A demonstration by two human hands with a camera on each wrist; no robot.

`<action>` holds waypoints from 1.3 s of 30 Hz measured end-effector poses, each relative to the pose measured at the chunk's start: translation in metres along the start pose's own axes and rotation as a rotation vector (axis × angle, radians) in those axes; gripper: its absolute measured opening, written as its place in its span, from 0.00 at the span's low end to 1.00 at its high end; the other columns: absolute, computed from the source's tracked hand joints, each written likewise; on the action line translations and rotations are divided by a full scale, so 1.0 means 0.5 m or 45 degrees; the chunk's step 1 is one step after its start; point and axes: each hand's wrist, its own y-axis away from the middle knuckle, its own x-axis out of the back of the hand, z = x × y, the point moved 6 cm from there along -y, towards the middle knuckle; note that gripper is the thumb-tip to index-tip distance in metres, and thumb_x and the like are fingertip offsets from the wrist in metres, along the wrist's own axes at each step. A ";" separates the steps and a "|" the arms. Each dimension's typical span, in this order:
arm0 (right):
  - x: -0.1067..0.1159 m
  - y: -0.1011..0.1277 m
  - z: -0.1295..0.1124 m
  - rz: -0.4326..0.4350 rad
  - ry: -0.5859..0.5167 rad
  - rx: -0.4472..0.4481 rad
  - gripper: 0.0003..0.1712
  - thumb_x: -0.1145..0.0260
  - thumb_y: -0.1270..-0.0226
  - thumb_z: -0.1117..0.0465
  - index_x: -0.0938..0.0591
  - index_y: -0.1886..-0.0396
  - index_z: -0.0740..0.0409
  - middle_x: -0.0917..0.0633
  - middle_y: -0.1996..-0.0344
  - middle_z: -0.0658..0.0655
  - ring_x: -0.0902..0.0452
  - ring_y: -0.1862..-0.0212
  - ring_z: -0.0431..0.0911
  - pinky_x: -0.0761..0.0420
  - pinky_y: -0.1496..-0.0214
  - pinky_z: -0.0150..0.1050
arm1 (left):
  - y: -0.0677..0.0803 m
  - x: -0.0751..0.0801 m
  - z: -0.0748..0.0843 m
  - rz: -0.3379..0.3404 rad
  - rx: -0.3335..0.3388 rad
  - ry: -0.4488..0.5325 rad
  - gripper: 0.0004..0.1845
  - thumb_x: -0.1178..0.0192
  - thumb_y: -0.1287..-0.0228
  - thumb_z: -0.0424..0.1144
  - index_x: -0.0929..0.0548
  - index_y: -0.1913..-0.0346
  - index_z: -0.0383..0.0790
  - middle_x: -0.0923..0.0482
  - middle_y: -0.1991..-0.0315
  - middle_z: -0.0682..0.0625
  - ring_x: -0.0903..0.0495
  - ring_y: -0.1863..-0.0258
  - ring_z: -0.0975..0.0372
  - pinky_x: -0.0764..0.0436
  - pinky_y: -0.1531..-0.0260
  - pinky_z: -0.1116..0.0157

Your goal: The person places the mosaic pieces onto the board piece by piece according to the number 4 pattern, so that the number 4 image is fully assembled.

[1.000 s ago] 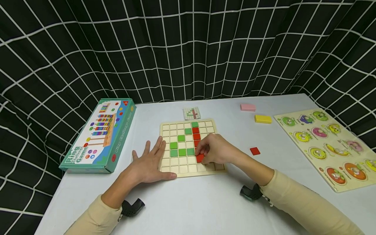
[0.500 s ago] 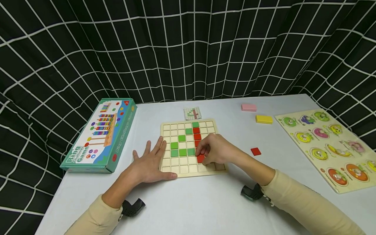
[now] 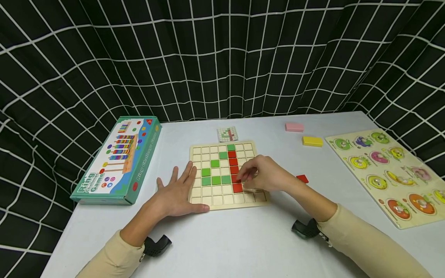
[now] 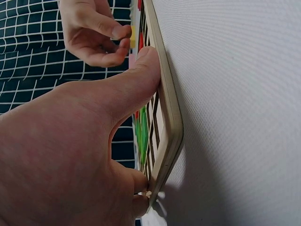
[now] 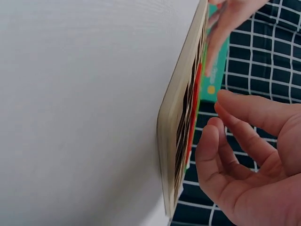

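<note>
Left hand [image 3: 177,193] flat, bracing board [image 3: 227,202]. Right hand [image 3: 262,174] lifted off red tile [image 3: 237,188], fingers loose, empty. Tile now seated; loose red tile [image 3: 302,178] lying right.

Bright, even light from overhead

Soft shadows lie under both forearms; the head view bows at its edges, and both wrist views blur up close.
</note>
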 end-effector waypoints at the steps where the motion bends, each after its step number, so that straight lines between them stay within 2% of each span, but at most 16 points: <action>1: 0.004 0.004 0.001 0.005 0.005 0.008 0.10 0.25 0.43 0.73 0.09 0.63 0.57 0.09 0.67 0.50 0.19 0.65 0.43 0.18 0.59 0.34 | 0.000 0.000 0.000 0.000 0.000 0.000 0.68 0.33 0.46 0.75 0.55 0.15 0.39 0.66 0.13 0.47 0.61 0.17 0.33 0.54 0.38 0.16; 10: 0.037 0.041 0.026 0.047 0.005 0.035 0.10 0.26 0.41 0.72 0.10 0.61 0.58 0.11 0.65 0.54 0.19 0.63 0.44 0.14 0.56 0.36 | 0.003 0.000 -0.001 0.001 -0.002 -0.002 0.68 0.34 0.45 0.75 0.55 0.15 0.40 0.67 0.13 0.47 0.61 0.17 0.34 0.54 0.37 0.17; 18: 0.060 0.070 0.060 0.073 0.008 -0.015 0.12 0.26 0.40 0.73 0.09 0.59 0.56 0.11 0.61 0.53 0.19 0.60 0.45 0.14 0.54 0.37 | 0.005 0.000 -0.001 0.001 -0.008 -0.016 0.68 0.35 0.45 0.77 0.55 0.15 0.40 0.67 0.13 0.47 0.60 0.17 0.34 0.53 0.38 0.17; 25: 0.081 0.101 0.079 0.059 -0.019 -0.063 0.14 0.27 0.39 0.74 0.09 0.58 0.54 0.12 0.60 0.55 0.21 0.59 0.49 0.17 0.63 0.34 | 0.006 0.001 0.002 -0.007 -0.006 -0.011 0.68 0.35 0.45 0.77 0.55 0.15 0.40 0.67 0.13 0.48 0.61 0.17 0.34 0.54 0.37 0.17; 35: 0.104 0.132 0.107 0.043 0.046 -0.099 0.18 0.28 0.42 0.76 0.09 0.59 0.51 0.11 0.60 0.52 0.19 0.56 0.51 0.15 0.55 0.34 | 0.002 0.000 0.001 0.001 -0.011 -0.020 0.68 0.35 0.45 0.77 0.55 0.15 0.39 0.67 0.13 0.47 0.60 0.17 0.33 0.53 0.38 0.16; 39: 0.108 0.137 0.119 0.034 0.062 -0.115 0.20 0.30 0.43 0.78 0.09 0.59 0.50 0.11 0.60 0.52 0.20 0.55 0.53 0.16 0.56 0.35 | 0.002 -0.001 0.001 -0.001 -0.010 -0.013 0.68 0.35 0.45 0.76 0.55 0.15 0.39 0.67 0.13 0.47 0.61 0.17 0.33 0.54 0.38 0.16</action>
